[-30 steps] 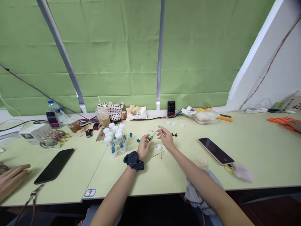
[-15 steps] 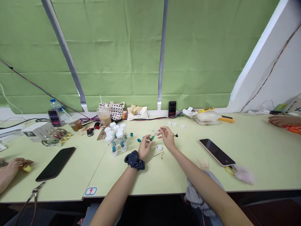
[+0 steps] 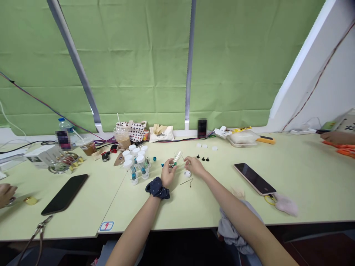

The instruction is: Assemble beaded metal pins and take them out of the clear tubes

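Observation:
My left hand [image 3: 168,173], with a dark dotted scrunchie [image 3: 157,188] at the wrist, is closed on a slim clear tube with a green part at its lower end [image 3: 176,159]; the tube tilts up to the right. My right hand [image 3: 195,166] is just to the right, its fingers curled low beside a white round cap [image 3: 187,173]. What its fingertips grip, if anything, is too small to make out. Below the cap lies a thin bent metal wire [image 3: 190,181]. Beside my left hand several clear vials with white lids and blue-green parts [image 3: 142,166] stand upright.
Several small black pieces [image 3: 203,159] and white caps [image 3: 204,146] lie beyond my right hand. Phones lie at the right [image 3: 254,178] and left [image 3: 66,194]. Drink cups [image 3: 122,137] stand at the back left. Co-workers' hands are at the left [image 3: 6,194] and right [image 3: 338,137] edges.
My right hand has come down and left, uncovering more black pieces. The clear tube now points upward in my left hand. At the left, a co-worker's hand has moved off a yellow piece.

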Demonstrator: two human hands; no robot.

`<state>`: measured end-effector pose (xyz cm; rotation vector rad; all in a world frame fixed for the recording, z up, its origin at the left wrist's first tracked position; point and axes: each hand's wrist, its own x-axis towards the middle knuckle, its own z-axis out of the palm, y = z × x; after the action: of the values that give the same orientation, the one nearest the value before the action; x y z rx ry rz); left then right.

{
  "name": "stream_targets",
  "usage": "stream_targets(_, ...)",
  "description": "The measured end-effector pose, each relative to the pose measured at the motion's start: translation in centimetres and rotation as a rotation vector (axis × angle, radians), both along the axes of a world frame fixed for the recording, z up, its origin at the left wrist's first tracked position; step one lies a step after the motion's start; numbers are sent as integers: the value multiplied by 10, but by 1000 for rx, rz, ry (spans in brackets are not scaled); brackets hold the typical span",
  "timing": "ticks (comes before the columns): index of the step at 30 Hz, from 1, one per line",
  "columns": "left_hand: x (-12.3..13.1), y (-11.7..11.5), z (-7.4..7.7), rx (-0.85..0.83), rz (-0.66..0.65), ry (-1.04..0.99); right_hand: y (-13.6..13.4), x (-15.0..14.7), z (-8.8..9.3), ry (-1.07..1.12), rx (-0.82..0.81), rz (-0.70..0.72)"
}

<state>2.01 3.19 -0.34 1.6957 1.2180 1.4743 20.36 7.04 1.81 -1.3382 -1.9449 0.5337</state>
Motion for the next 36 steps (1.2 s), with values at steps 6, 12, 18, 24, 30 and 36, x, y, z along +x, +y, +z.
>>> stream_targets(6,0,1,-2,47,21,45,4,-3,-4,-322,-39,-10)
stream_targets(12,1,1,-2,73,30,63,0,-7,-4,-484,-2,48)
stream_targets(18,-1,1,-3,73,27,86,6,-1,-1,-168,120,-33)
stream_targets(24,-1,2,-4,109,5,128,15,6,10,640,172,-17)
stream_targets(30,-1,2,-4,128,-59,133,7,-2,17,863,36,70)
stream_targets(36,1,-1,-2,125,-127,115,6,-4,17,969,-17,51)
